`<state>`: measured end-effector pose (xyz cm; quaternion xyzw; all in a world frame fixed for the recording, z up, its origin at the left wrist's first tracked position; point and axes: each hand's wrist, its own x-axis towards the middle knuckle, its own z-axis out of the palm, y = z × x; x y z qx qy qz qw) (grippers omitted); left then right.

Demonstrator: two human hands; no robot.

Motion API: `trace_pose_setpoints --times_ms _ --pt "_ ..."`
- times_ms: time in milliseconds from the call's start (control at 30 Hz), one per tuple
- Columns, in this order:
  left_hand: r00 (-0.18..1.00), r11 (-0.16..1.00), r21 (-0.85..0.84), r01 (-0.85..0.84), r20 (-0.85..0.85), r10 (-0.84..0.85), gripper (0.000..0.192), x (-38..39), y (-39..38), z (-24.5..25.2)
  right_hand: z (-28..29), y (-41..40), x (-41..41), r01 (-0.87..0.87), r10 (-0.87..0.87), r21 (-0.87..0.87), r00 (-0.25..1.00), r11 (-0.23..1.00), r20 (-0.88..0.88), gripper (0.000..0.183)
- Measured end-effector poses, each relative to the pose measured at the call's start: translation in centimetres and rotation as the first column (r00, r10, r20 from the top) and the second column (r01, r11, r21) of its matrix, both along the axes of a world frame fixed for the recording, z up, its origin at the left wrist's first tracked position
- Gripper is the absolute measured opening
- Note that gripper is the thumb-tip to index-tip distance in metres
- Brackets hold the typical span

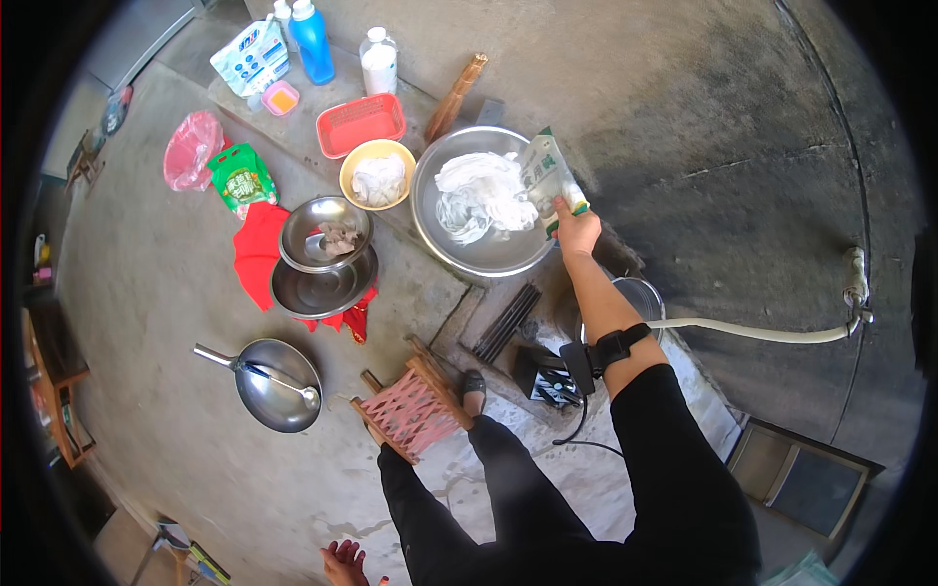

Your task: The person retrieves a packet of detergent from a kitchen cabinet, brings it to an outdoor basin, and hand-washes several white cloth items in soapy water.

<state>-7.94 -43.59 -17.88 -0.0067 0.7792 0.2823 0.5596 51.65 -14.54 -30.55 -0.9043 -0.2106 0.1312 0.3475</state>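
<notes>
My right hand (578,228) grips the lower end of a printed plastic bag (544,179), tilted over the right rim of a large metal basin (432,245). White cloth (487,194) lies bunched inside that basin. Whether anything falls from the bag cannot be seen. Low in the view, my left hand (344,562) is held away from everything, its fingers apart and nothing in it. Left of the large basin stands a yellow bowl (349,192) with another white cloth (379,181) in it.
A red basket (360,126), a blue bottle (313,45) and a bundled brush (456,99) are on the ledge. Two steel bowls (322,289), a wok (278,410) and a wooden stool with woven straps (412,410) stand on the floor. A hose (755,329) runs from the wall tap.
</notes>
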Motion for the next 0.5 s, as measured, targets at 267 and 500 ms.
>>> trace_pose_setpoints --times_ms 267,500 --pt "0.996 0.991 0.096 0.094 -0.011 -0.093 0.055 3.0 2.7 -2.0 0.3 0.6 1.7 -0.004 0.011 -0.087 0.997 0.996 0.074 0.040" --pt "0.877 0.833 0.294 0.469 -0.038 -0.480 0.034 10.2 12.0 -3.8 7.4 -4.7 -2.4 0.410 0.017 0.437 0.713 0.801 -0.701 0.024"
